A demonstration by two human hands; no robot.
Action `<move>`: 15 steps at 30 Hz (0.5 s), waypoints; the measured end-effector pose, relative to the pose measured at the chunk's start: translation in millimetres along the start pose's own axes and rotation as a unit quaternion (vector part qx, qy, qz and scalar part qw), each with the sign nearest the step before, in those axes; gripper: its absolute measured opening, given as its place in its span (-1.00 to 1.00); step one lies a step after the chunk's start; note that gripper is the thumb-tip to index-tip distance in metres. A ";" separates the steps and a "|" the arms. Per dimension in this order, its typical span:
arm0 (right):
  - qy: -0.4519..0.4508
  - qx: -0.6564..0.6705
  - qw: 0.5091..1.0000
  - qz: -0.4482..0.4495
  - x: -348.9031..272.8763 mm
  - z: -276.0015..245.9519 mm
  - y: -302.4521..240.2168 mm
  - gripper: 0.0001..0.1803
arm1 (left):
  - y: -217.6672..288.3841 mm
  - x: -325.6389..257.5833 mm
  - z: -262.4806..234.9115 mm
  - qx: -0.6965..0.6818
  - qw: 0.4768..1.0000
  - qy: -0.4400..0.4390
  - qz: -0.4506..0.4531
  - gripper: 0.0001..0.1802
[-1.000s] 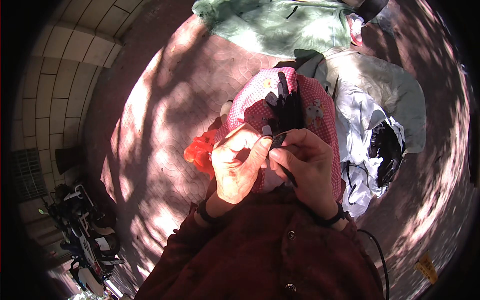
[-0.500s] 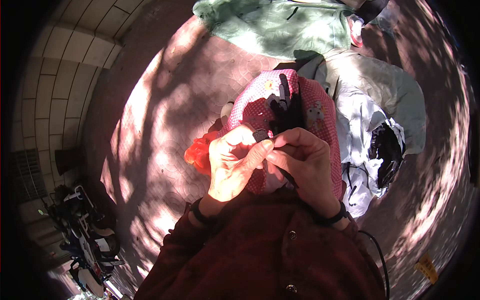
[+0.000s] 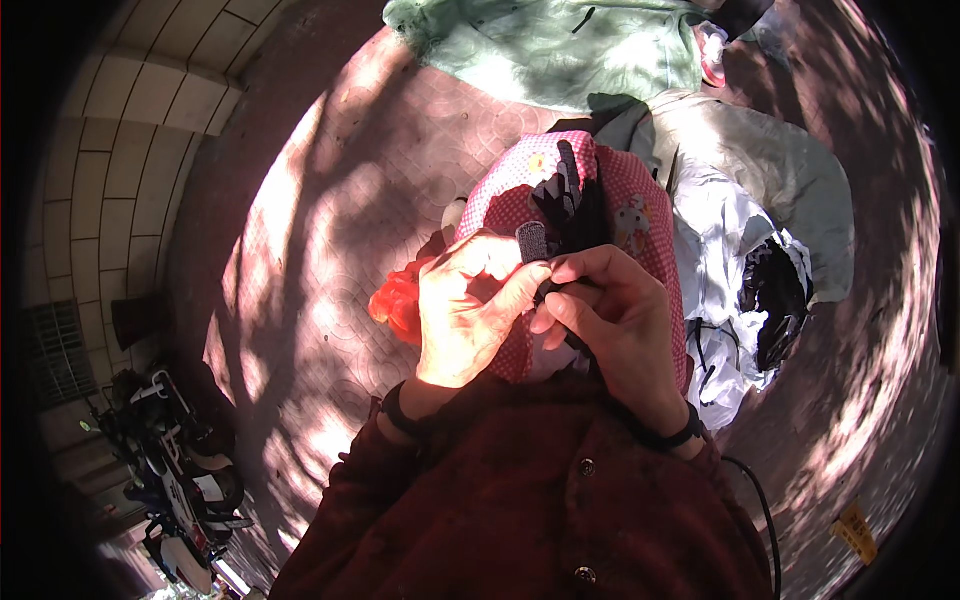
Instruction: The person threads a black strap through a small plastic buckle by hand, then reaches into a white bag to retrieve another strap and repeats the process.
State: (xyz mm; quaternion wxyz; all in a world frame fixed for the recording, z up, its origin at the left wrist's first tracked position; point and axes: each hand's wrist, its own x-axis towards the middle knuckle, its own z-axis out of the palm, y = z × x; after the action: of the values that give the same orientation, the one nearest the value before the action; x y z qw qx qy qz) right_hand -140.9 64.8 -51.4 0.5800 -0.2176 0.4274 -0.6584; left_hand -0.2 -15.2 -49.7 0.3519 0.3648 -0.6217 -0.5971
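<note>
My left hand (image 3: 470,305) pinches a dark strap (image 3: 532,240) between thumb and fingers. Its grey, rough-textured end sticks up above the fingertips. Close beside it, my right hand (image 3: 612,315) is closed in a pinch on the same strap, whose black lower part runs down below the fingers. The hands meet over a pink checked cloth (image 3: 640,190) with cartoon figures, spread across my lap. A bundle of black straps (image 3: 575,215) lies on this cloth, just beyond my fingers.
Left of my lap is an orange-red plastic bag (image 3: 398,305). A white plastic bag (image 3: 715,260) holding black material lies on the right, by a grey-beige sheet (image 3: 800,170). Farther off is a green sheet (image 3: 560,60). A parked two-wheeler (image 3: 185,480) stands lower left, near a tiled wall (image 3: 100,190).
The strap's grey end now rises higher and more upright above my left fingertips. My right hand has shifted slightly, its fingers still pinching.
</note>
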 end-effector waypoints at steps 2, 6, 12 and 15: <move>-0.029 0.004 0.999 0.029 0.7 -6.4 -0.3 -0.87 | -5.9 1.3 -4.9 0.085 0.995 0.015 0.057 -0.89; -0.036 0.010 0.999 0.026 -0.6 -7.0 3.2 -0.85 | -7.1 3.4 -8.1 0.168 0.983 -0.033 0.060 -0.88; -0.029 -0.086 0.996 -0.011 -3.7 -2.2 2.4 -0.82 | -5.8 2.0 -4.5 0.086 0.996 -0.012 0.010 -0.83; -0.003 -0.151 0.988 -0.044 -6.8 2.0 2.6 -0.83 | 0.6 3.1 -1.9 0.189 0.977 -0.023 0.100 -0.92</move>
State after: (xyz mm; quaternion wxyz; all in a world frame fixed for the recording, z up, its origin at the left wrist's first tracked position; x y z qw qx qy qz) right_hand -136.2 70.7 -51.1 0.5124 -0.3231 0.5105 -0.6102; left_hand 0.0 -18.8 -49.0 0.3200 0.3468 -0.7647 -0.4389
